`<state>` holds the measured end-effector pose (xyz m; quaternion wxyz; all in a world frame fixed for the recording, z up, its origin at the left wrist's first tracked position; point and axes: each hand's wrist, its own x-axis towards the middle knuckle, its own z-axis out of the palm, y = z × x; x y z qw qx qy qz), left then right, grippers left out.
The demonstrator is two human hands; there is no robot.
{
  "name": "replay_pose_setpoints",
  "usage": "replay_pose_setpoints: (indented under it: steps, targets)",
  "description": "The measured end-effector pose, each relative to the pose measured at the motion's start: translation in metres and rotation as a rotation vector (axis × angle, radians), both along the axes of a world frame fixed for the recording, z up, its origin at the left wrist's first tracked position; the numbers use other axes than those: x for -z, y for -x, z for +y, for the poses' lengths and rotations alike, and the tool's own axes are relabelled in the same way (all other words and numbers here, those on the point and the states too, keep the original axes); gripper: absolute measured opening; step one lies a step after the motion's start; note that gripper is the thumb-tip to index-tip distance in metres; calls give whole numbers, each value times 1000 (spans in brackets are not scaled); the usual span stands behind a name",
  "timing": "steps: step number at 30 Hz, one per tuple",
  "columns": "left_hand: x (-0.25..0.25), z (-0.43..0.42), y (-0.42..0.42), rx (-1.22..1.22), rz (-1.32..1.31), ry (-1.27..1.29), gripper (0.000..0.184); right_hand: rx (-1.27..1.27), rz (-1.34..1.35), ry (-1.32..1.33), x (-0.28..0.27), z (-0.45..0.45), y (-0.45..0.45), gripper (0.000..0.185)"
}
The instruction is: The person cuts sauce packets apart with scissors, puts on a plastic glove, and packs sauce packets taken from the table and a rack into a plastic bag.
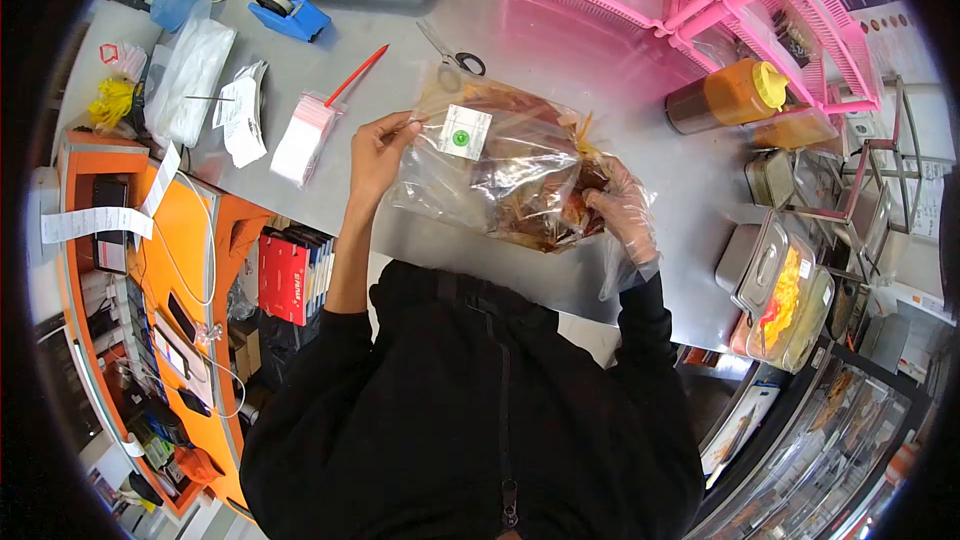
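Note:
A clear plastic bag [530, 175] lies on the steel counter in front of me, with dark reddish-brown food inside and a white label [465, 132] bearing a green round mark. My left hand [383, 155] is bare and pinches the bag's upper left edge. On the other side, my right hand [622, 210] wears a thin clear glove, its fingers curled onto the bag's right end. The exact grip there is partly hidden by shiny plastic. Just beyond the bag's top edge rest black-handled scissors [468, 63], their lower handle partly behind the bag.
Left on the counter [400, 5] are a red pen [358, 74], a packet of labels [303, 138], a paper strip and a blue tape dispenser [289, 14]. Pink racks [690, 10] stand at back right, near a yellow-capped sauce bottle [728, 96] and metal food containers [755, 265].

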<state>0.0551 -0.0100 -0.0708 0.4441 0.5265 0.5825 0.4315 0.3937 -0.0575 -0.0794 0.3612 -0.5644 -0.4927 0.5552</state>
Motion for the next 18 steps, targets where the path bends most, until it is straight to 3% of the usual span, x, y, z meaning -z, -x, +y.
replay_pose_setpoints:
  steps: [2,5,8,11,14,18]
  targets:
    - [11,0,11,-17,18,29,24,-14,-214,-19,6,5,0,42]
    - [26,-4,29,-28,101,56,27,44,-149,0,16,12,2,36]
    - [31,-11,42,-19,119,45,26,-11,-648,-44,-15,19,15,39]
    - [30,-19,45,-41,222,74,27,-52,-907,-244,-24,20,17,41]
    - [14,-22,42,-58,284,103,29,56,-1016,-335,-38,17,21,40]
    - [4,-26,36,-115,322,22,32,-106,-848,-403,-29,20,16,39]
